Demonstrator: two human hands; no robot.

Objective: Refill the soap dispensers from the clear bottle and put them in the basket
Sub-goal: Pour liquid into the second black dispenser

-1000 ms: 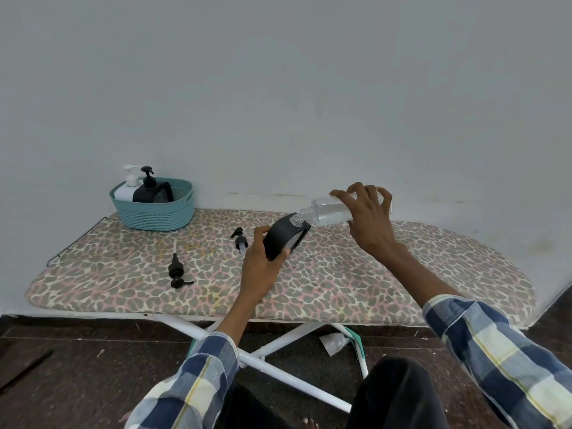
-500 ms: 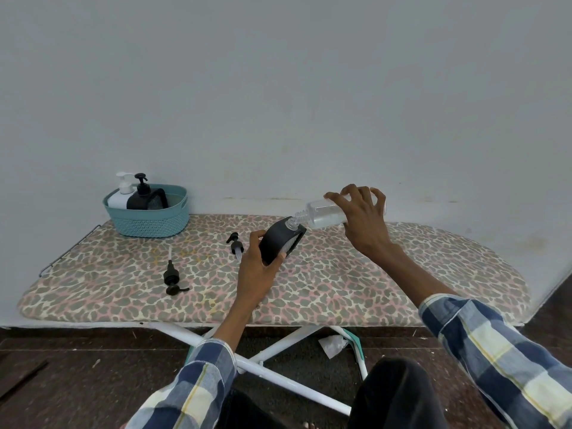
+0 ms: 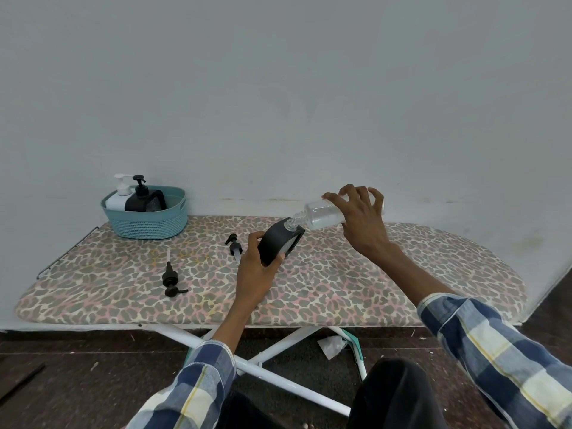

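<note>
My left hand grips a black soap dispenser without its pump, tilted to the right above the ironing board. My right hand holds the clear bottle nearly on its side, its threaded neck touching the dispenser's opening. Two black pump heads lie loose on the board, one at the left and one just left of my left hand. The teal basket at the back left holds a white dispenser and a black dispenser.
The board has a leopard-print cover and stands on white crossed legs against a pale wall. A metal rest sticks out at its left end. Crumpled paper lies on the dark floor underneath. My knee is at the bottom right.
Both hands keep the same hold; the clear bottle stays tipped into the black dispenser. The view has shifted slightly, so everything sits a little lower and further left in frame.
</note>
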